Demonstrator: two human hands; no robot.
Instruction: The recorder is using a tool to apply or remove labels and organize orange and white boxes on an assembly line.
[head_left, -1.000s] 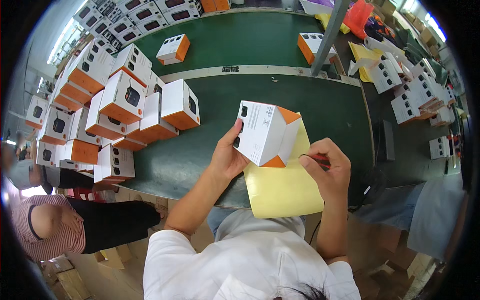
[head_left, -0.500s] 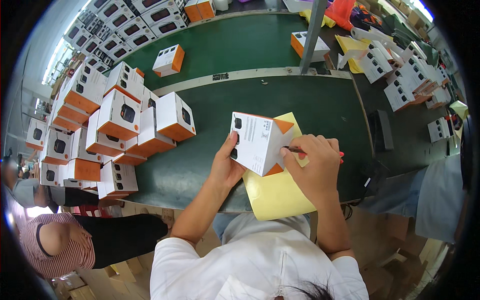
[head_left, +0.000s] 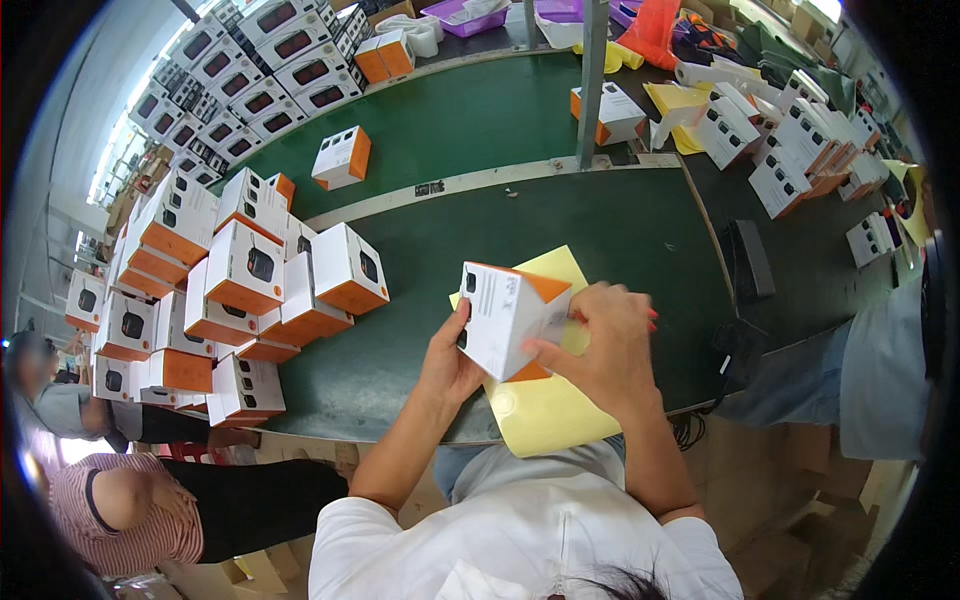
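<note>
My left hand (head_left: 452,362) grips a white and orange carton (head_left: 490,325) by its left side, thumb on the near printed face and fingers underneath. The carton is tilted above a yellow sheet (head_left: 550,415) on the green table. At the carton's right end is my right hand (head_left: 612,350), its thumb extended against the pale end face and its fingers bent and partly blurred. Red ends of a slim tool (head_left: 652,320) stick out behind those fingers; the rest of it is hidden in the hand.
Stacked white and orange cartons (head_left: 248,262) stand on the left. Single cartons rest on the far green strip (head_left: 450,120), beyond a pale rail (head_left: 390,200). A metal post (head_left: 592,90) rises at the back. More cartons (head_left: 785,185) lie right. Other people are at left and right.
My right thumb has stretched out onto the carton's end, and the tool's dark tip no longer shows. The carton is turned slightly. The whole view has shifted a little.
</note>
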